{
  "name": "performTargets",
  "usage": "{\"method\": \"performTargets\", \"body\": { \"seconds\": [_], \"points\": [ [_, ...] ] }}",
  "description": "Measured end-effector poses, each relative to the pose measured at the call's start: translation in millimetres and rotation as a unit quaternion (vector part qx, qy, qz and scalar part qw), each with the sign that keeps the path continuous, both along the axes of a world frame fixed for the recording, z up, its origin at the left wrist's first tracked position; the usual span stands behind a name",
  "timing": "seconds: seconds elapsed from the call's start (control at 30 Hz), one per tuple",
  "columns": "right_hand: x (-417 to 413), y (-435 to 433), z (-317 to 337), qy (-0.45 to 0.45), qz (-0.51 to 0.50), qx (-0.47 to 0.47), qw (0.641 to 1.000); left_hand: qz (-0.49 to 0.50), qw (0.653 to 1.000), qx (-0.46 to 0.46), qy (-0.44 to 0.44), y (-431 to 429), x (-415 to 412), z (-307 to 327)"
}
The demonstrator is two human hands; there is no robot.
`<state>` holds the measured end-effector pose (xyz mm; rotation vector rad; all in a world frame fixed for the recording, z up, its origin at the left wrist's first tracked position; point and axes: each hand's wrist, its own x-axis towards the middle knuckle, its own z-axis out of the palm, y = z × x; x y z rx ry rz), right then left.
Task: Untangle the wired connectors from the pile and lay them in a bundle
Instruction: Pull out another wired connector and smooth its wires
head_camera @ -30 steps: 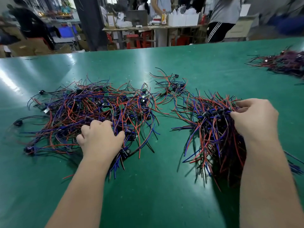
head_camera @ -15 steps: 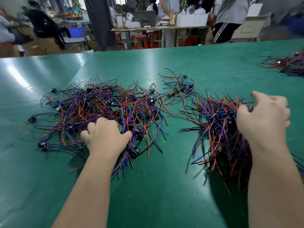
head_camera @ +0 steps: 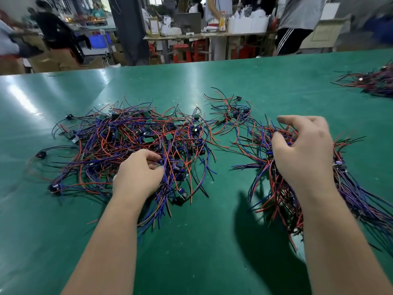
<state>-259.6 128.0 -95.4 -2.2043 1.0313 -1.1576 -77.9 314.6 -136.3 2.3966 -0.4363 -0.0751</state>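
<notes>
Head view: a green table (head_camera: 191,248) fills the frame. Taking its middle as the clock's centre, the pile (head_camera: 119,143) of wired connectors sprawls at about nine to ten o'clock. It is a loose tangle of red, blue and black leads with small green boards and black plugs caught in it.

The left hand (head_camera: 138,173) sits on the pile's near edge, at roughly eight o'clock. Its fingers are curled under, and thumb and fingertips are closed on a few red and blue strands.

The bundle (head_camera: 274,194) lies at three to four o'clock, its wires running mostly one way, from the centre out toward five o'clock (much tidier than the tangle). The right hand (head_camera: 304,150) is over the bundle's far end, at about two to three o'clock. Its fingers are spread and half bent like a claw, and the thumb touches the wires. I cannot tell whether it actually grasps any strand.

A small cluster (head_camera: 231,113) of the same connectors lies between the pile and the bundle, at twelve to one o'clock. It is linked to both by stray leads. A far heap (head_camera: 374,81) of wires rests by the table's right edge at two o'clock, well apart from the rest.

Beyond the table, at twelve o'clock, stands a cluttered bench (head_camera: 202,36). A person (head_camera: 295,22) in striped trousers stands beside it.
</notes>
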Motion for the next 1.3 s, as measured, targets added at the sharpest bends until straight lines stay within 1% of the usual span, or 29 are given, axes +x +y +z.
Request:
{"method": "performTargets", "body": {
  "seconds": [0.03, 0.07, 0.1, 0.2, 0.3, 0.37, 0.4, 0.43, 0.47, 0.5, 0.57, 0.6, 0.67, 0.7, 0.73, 0.8, 0.87, 0.93, 0.97, 1.0, 1.07, 1.1, 1.17, 1.23, 1.3],
  "points": [
    [1, 0, 0, -0.001, 0.003, 0.003, 1.000, 0.002, 1.000, -0.011, 0.025, 0, 0, 2],
    [1, 0, -1, -0.001, 0.005, 0.005, 1.000, 0.017, 0.999, -0.015, 0.026, -1, 0, 2],
    [2, 0, -1, -0.003, 0.007, 0.006, 1.000, 0.040, 0.999, -0.017, 0.001, -1, -2, 4],
    [3, 1, -2, -0.019, 0.011, 0.006, 1.000, 0.110, 0.981, -0.038, -0.157, -1, -7, 9],
    [5, 2, -4, -0.031, -0.003, 0.000, 1.000, 0.130, 0.941, -0.130, -0.285, -1, -14, 15],
    [6, 5, -4, -0.053, -0.006, -0.022, 0.998, 0.113, 0.908, -0.202, -0.348, -2, -17, 17],
    [7, 6, -4, -0.073, 0.003, -0.037, 0.997, 0.077, 0.892, -0.244, -0.372, -3, -18, 17],
    [8, 8, -3, -0.094, 0.022, -0.045, 0.994, 0.023, 0.875, -0.301, -0.378, -6, -20, 17],
    [8, 10, -3, -0.113, 0.052, -0.035, 0.992, -0.034, 0.860, -0.367, -0.353, -9, -24, 17],
    [9, 12, -3, -0.128, 0.095, -0.003, 0.987, -0.077, 0.848, -0.427, -0.304, -13, -29, 18],
    [13, 18, -1, -0.134, 0.205, 0.098, 0.964, -0.117, 0.826, -0.529, -0.154, -22, -41, 24],
    [14, 22, 0, -0.124, 0.257, 0.146, 0.947, -0.124, 0.805, -0.578, -0.057, -25, -47, 27],
    [17, 27, -4, -0.078, 0.336, 0.207, 0.915, -0.130, 0.741, -0.646, 0.130, -32, -58, 30],
    [18, 27, -6, -0.049, 0.360, 0.222, 0.905, -0.130, 0.718, -0.657, 0.189, -34, -61, 31],
    [19, 27, -9, -0.023, 0.374, 0.230, 0.898, -0.129, 0.707, -0.659, 0.223, -34, -63, 32],
    [20, 26, -12, 0.005, 0.383, 0.232, 0.894, -0.131, 0.691, -0.662, 0.260, -34, -65, 33],
    [19, 26, -13, -0.007, 0.390, 0.234, 0.891, -0.136, 0.668, -0.671, 0.291, -32, -63, 35],
    [20, 27, -11, -0.047, 0.410, 0.246, 0.877, -0.151, 0.653, -0.671, 0.318, -29, -60, 38],
    [20, 28, -11, -0.072, 0.420, 0.255, 0.868, -0.160, 0.654, -0.660, 0.333, -28, -60, 39],
    [21, 30, -11, -0.095, 0.429, 0.263, 0.859, -0.169, 0.663, -0.641, 0.347, -29, -61, 39],
    [23, 32, -11, -0.126, 0.439, 0.266, 0.849, -0.181, 0.695, -0.588, 0.372, -31, -65, 38],
    [24, 33, -11, -0.134, 0.439, 0.253, 0.852, -0.186, 0.711, -0.560, 0.383, -32, -68, 36],
    [26, 32, -13, -0.134, 0.421, 0.217, 0.871, -0.197, 0.730, -0.515, 0.403, -34, -73, 35],
    [27, 30, -14, -0.133, 0.398, 0.198, 0.886, -0.195, 0.733, -0.488, 0.431, -34, -74, 35],
    [27, 29, -15, -0.143, 0.389, 0.196, 0.889, -0.182, 0.730, -0.463, 0.468, -34, -72, 34]
  ]
}}
